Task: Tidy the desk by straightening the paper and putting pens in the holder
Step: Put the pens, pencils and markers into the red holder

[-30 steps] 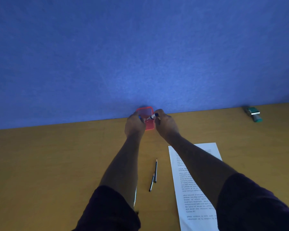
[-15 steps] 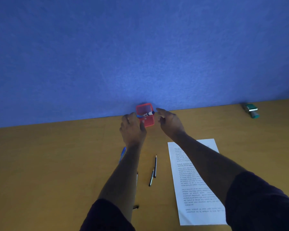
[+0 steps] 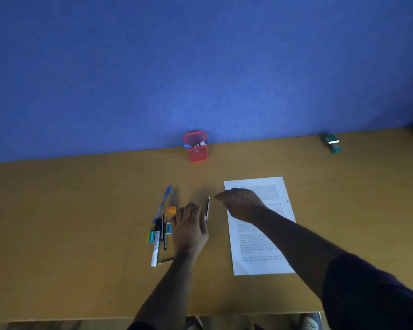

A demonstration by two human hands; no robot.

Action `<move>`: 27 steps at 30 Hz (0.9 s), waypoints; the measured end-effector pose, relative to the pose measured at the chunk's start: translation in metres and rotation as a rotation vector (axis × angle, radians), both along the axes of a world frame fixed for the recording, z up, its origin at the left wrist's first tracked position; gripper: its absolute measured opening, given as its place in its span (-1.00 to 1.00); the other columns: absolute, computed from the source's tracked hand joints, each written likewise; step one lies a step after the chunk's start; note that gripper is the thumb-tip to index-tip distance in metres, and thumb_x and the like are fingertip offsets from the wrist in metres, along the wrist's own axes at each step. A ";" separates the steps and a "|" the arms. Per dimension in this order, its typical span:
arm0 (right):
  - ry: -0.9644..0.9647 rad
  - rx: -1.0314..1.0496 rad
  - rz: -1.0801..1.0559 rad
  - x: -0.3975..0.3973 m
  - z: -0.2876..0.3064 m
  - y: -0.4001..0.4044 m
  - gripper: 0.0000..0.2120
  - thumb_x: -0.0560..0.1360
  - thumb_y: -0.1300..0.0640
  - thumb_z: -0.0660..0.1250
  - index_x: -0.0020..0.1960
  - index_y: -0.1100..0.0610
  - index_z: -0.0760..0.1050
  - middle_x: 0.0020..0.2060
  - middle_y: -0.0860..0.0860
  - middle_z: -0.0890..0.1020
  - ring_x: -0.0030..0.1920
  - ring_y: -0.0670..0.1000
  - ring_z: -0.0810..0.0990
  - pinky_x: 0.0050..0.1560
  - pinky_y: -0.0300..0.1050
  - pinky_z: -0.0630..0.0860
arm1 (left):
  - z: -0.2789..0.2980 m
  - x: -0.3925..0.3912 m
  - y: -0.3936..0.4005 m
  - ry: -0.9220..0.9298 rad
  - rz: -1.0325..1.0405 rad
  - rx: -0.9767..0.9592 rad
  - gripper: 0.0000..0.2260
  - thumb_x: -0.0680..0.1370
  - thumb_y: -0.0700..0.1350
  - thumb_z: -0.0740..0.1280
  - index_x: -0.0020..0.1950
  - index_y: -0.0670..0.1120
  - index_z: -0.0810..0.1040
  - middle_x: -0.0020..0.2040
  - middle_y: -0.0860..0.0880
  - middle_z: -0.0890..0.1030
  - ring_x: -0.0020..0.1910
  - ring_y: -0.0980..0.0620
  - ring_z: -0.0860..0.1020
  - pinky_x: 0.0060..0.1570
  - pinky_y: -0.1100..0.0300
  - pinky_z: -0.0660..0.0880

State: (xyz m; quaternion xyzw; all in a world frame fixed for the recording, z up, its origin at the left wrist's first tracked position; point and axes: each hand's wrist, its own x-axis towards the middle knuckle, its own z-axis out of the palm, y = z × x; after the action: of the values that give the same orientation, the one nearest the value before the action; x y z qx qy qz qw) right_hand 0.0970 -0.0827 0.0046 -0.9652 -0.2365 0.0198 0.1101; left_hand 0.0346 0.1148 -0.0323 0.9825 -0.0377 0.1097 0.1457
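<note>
Resting over the wooden desk (image 3: 81, 222), the left hand (image 3: 190, 228) lies with loose fingers, holding nothing, its edge just beside a thin black pencil (image 3: 207, 209). Beside it the right hand (image 3: 240, 204) hovers relaxed and empty above the printed paper (image 3: 265, 244). Well beyond both, a red mesh holder (image 3: 197, 148) stands at the blue partition (image 3: 200, 67), containing two pens.

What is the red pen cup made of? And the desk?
The cup looks like see-through red mesh, metal or plastic; the wall shows through it. The desk looks like smooth, matte yellow-brown wood laminate, though no grain is visible.
</note>
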 end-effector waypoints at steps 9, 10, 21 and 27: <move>0.074 -0.073 0.125 -0.080 -0.015 0.055 -0.48 0.50 0.28 0.22 0.45 0.04 0.34 0.42 0.01 0.39 0.22 0.13 0.51 0.13 0.02 0.49 | -0.006 -0.055 0.011 0.125 0.232 -0.036 -0.55 0.38 -0.18 0.46 0.27 -0.14 0.56 0.21 -0.14 0.59 0.19 -0.25 0.54 0.15 -0.11 0.48; 0.089 -0.098 0.124 -0.085 -0.015 0.057 -0.50 0.52 0.27 0.21 0.45 0.06 0.32 0.41 0.03 0.38 0.24 0.14 0.49 0.15 0.03 0.49 | -0.007 -0.060 0.013 0.144 0.249 -0.044 -0.54 0.37 -0.19 0.46 0.27 -0.14 0.56 0.21 -0.15 0.59 0.20 -0.25 0.54 0.16 -0.11 0.47; 0.077 -0.153 0.258 -0.098 -0.022 0.052 -0.76 0.50 0.35 0.22 0.15 0.23 0.50 0.14 0.18 0.50 0.06 0.20 0.56 -0.02 0.07 0.53 | -0.008 -0.075 0.027 0.282 0.323 -0.103 -0.74 0.50 -0.23 0.40 0.18 -0.10 0.60 0.15 -0.10 0.62 0.19 -0.19 0.54 0.13 -0.12 0.44; 0.153 -0.136 0.116 -0.091 -0.026 0.057 -0.49 0.44 0.30 0.30 0.38 0.13 0.35 0.46 0.12 0.26 0.26 0.18 0.45 0.12 0.11 0.55 | -0.003 -0.070 0.032 0.278 0.347 -0.205 -0.86 0.49 -0.26 0.38 0.03 -0.11 0.60 0.01 -0.12 0.61 0.06 -0.18 0.57 -0.06 -0.03 0.53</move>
State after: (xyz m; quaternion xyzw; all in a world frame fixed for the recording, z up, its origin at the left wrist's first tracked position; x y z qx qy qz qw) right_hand 0.0055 -0.0259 -0.0213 -0.9507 -0.2811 0.1160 0.0610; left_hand -0.0359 0.1463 -0.0352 0.9600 0.1635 0.0002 0.2272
